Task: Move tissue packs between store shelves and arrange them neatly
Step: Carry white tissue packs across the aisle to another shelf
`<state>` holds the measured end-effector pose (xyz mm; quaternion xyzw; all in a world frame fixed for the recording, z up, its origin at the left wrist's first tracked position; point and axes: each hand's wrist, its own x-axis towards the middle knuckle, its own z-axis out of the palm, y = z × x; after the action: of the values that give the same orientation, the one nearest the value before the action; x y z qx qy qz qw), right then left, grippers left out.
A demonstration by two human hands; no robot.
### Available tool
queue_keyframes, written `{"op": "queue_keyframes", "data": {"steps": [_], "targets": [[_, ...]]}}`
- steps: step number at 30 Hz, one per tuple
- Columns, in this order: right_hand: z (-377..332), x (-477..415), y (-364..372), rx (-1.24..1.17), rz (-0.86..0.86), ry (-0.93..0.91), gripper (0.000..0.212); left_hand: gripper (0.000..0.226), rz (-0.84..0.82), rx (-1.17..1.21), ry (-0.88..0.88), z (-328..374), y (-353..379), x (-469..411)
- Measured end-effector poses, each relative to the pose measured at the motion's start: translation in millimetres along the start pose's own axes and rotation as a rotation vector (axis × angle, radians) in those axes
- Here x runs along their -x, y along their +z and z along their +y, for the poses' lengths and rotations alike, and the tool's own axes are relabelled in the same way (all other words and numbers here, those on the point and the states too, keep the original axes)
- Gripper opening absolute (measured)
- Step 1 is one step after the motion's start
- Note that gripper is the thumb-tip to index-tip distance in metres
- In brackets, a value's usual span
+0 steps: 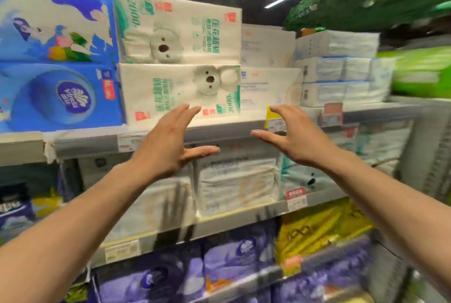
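Two white tissue packs with a koala picture and green print are stacked on the top shelf (227, 129): an upper koala pack (178, 27) and a lower koala pack (170, 93). My left hand (168, 141) is raised just in front of the lower pack's bottom edge, fingers spread, holding nothing. My right hand (297, 137) is level with it to the right, also spread and empty, in front of the shelf edge and a yellow price tag (272, 113). Neither hand touches a pack.
Blue tissue packs (58, 63) fill the top shelf's left. Plain white packs (268, 66) and blue-white packs (341, 76) stand to the right. The middle shelf (244, 219) holds white packs (234, 185). Purple packs (219, 263) and yellow packs (317, 229) sit below.
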<state>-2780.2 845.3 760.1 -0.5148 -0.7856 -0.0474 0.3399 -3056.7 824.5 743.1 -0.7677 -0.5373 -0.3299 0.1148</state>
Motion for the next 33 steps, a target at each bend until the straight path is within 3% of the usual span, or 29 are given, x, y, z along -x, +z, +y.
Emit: {"op": "queue_keyframes", "data": {"steps": [11,23,33], "targets": [[109,174,-103,0.129,-0.061,0.245,0.082,0.119,-0.136,0.218,0.300,196,95,20],[300,400,-282,0.316,-0.121,0.672,0.089,0.120,-0.355,0.461,0.557,519,241,28],[455,511,-368,0.398,-0.094,1.030,0.101,0.120,-0.544,0.556,0.764,743,359,1]]}}
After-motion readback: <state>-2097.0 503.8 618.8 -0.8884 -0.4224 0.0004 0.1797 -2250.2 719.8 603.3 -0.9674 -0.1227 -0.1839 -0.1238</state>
